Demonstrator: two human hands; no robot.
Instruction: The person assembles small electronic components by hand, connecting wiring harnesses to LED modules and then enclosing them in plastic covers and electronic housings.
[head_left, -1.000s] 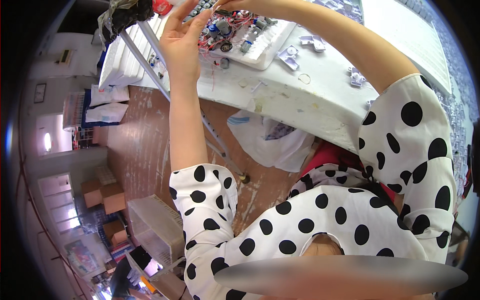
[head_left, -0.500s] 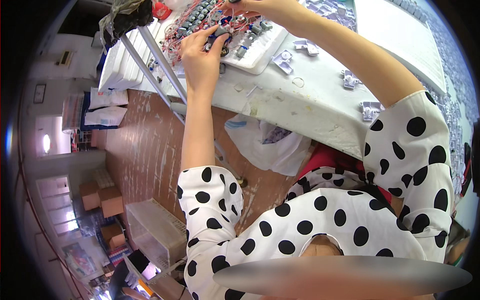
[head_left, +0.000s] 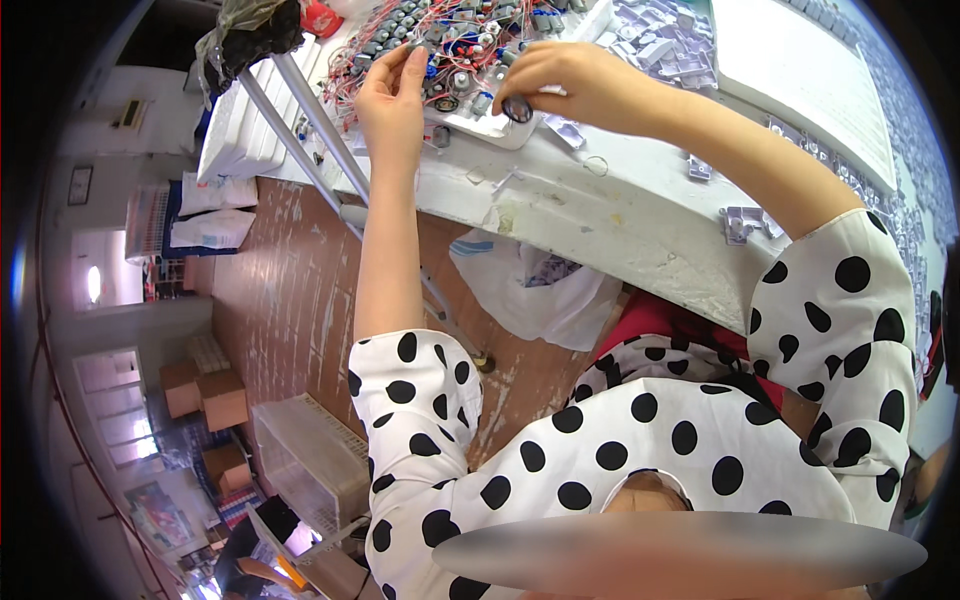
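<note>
The right hand is pinching a dark glossy disc-shaped part – best lightly, by its rim – while the left hand is showing fingertips almost touching, hold unclear

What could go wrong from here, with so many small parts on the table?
The tangled red wires could catch on the left hand. The dark round part might slip from the grip of the right hand. The right forearm could perhaps brush the pale plastic piece near it off the table.
</note>
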